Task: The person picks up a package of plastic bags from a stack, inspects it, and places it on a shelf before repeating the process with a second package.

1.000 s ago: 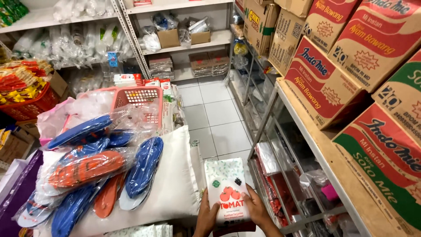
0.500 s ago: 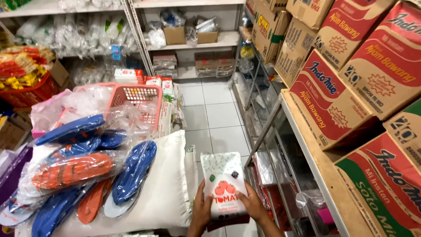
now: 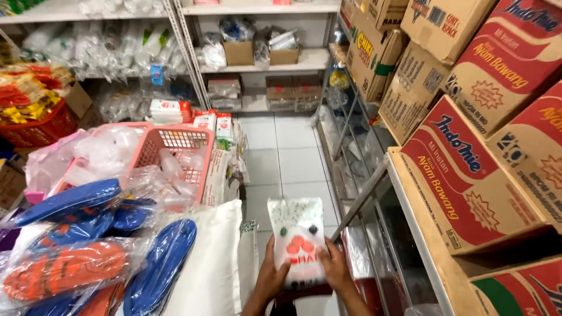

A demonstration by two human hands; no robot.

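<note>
White plastic packet, printed with red tomato shapes and small green sprigs, is held upright at 6 o'clock in the head view, above the tiled floor of a narrow aisle. Left hand grips the packet's lower left edge; its fingers are curled against that side, thumb on the front. Right hand grips the lower right edge, fingers pressed together on the packet face near the corner. The packet sits between the two hands, its top half standing clear above them, its bottom edge hidden behind them.

At 9 o'clock of the packet lies a white pillow, just beside the left hand. Further toward 9 o'clock, bagged sandals in blue and orange are piled in clear plastic. At 10 o'clock stands a pink basket filled with clear bags. At 3 o'clock a metal rack carries red-and-white cartons, stacked up to 1 o'clock. At 12 o'clock, well apart, white shelves hold brown boxes and wrapped goods.
</note>
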